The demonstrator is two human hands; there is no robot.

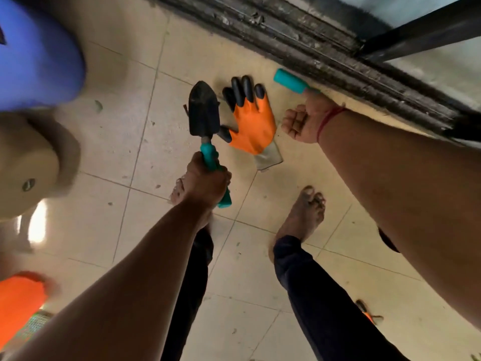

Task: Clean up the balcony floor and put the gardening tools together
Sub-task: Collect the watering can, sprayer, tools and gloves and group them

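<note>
The tiled floor (109,142) runs up to a grimy door track (325,48). At the left edge are a blue pot (33,61) and a beige one (26,162), both blurred.

An orange glove (253,126) with black fingertips lies flat on the tiles, just short of the track. This looks like the spot where the tools are being gathered.

The left hand (205,183) is wrapped firmly round the teal grip of a trowel (203,110). It holds the trowel above the floor with its dirty blade just beside the glove's thumb.

The right hand (302,123) is on the glove's other side with its fingers curled. A second teal handle (290,80) sticks out past it along the track, but I can't tell whether the hand is actually gripping that tool.

To do this step well, I'd lower the trowel blade-first next to the glove. I'd lay it parallel to the track and not drop it, so soil doesn't shake loose. The other tool should go snug beside it, handles pointing the same way.

Leaf scraps (98,105) are scattered on the tiles and still need sweeping.
</note>
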